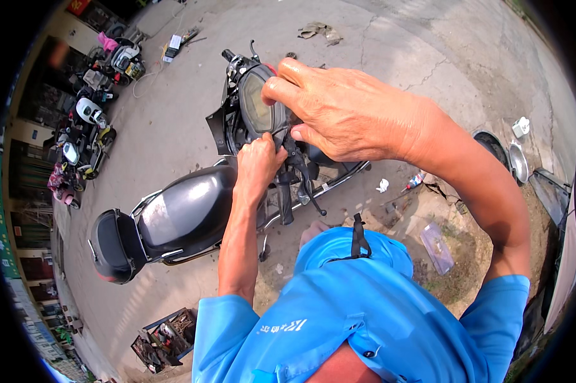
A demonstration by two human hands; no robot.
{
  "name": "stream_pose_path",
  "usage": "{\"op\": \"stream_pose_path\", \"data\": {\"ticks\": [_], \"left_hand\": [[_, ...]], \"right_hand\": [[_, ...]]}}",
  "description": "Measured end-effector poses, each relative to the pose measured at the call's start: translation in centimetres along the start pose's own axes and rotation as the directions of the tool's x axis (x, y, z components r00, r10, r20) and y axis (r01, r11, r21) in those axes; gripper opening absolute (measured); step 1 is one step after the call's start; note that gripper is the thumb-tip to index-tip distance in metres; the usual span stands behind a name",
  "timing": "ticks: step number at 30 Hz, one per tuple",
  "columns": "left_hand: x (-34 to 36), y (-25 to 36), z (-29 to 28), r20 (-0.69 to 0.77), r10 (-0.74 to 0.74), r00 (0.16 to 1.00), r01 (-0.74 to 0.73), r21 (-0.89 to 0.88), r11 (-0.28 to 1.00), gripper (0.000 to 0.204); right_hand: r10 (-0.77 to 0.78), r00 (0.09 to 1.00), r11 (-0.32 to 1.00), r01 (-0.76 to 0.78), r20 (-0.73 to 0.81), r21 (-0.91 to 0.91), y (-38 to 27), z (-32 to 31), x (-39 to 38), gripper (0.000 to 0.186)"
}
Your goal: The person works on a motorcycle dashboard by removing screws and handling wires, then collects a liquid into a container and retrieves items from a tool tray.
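Instrument panel just ahead of curled left hand, beside half-curled right hand; can't tell either's hold. Probably rigid, lightish, scratchable; grip its rim.

The shirt is blue; its print white.

Cracked grey concrete ground, black scooter standing, crumpled brown cloth, clear plastic box, white scrap
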State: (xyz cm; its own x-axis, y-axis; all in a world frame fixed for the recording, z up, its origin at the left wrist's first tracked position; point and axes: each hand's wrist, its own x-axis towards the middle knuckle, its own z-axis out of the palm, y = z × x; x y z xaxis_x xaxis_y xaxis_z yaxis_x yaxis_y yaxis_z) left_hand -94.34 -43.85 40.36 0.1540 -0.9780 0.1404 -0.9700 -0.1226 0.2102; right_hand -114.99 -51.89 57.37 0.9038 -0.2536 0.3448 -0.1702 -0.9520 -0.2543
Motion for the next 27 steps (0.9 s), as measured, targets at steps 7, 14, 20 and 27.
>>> {"op": "stream_pose_path", "data": {"ticks": [7, 14, 20, 27], "left_hand": [[0.1, 0.1, -0.2, 0.031, -0.011, 0.999, 0.011, -0.025, 1.0, 0.033], [0.0, 0.0, -0.2, 0.041, -0.024, 0.999, 0.024, 0.0, 1.0, 0.033], [0.3, 0.2, -0.4, 0.05, 0.004, 0.999, -0.004, -0.017, 1.0, 0.034], [0.2, 0.0, -0.3, 0.036, -0.006, 0.999, 0.006, -0.001, 1.0, 0.036]], "right_hand": [[-0.165, 0.983, 0.958, 0.141, -0.076, -0.251, 0.4, 0.3, -0.1, 0.036], [0.178, 0.975, 0.951, -0.206, -0.133, -0.233, -0.2, 0.5, 0.1, 0.034], [-0.316, 0.938, 0.949, 0.31, -0.144, -0.061, 1.6, 0.7, -0.3, 0.03], [0.229, 0.971, 0.945, -0.206, 0.067, -0.254, -0.2, -0.3, 0.3, 0.038]]}}
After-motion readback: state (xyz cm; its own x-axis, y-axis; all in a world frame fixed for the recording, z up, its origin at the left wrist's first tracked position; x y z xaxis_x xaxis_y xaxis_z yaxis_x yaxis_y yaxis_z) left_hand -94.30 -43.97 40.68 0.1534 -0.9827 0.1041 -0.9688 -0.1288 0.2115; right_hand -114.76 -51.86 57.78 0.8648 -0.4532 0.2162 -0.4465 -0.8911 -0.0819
